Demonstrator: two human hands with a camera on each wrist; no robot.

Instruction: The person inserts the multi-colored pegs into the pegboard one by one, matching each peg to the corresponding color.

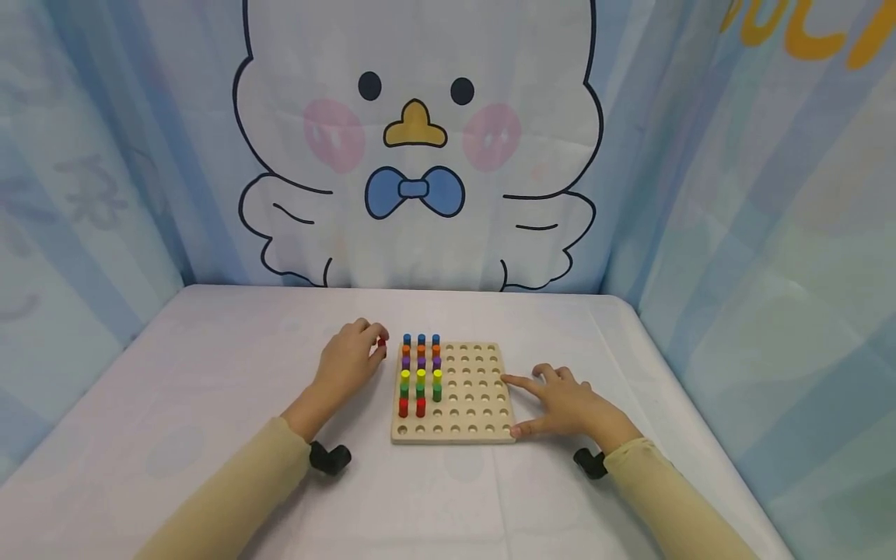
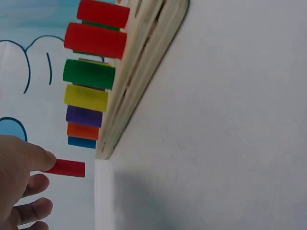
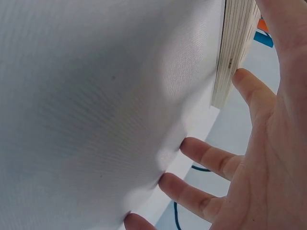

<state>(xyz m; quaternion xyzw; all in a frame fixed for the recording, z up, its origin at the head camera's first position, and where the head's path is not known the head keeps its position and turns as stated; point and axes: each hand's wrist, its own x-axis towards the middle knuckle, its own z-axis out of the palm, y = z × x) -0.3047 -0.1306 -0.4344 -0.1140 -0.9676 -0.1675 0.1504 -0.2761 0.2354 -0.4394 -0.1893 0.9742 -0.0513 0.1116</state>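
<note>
A red peg is pinched between the thumb and fingers of my left hand, just left of the wooden peg board and above the tablecloth. Upright pegs fill the board's left columns: rows of three blue, orange, purple, yellow and green pegs run from back to front, followed by two red pegs. To the right of those pegs the holes are bare. My right hand is spread at the board's right side, its thumb and index finger touching the edge. Its other fingertips rest on the cloth.
A white cloth covers the table around the board. Behind it hangs a curtain printed with a cartoon bird, and more curtains enclose both sides. Black wrist mounts jut out below each hand.
</note>
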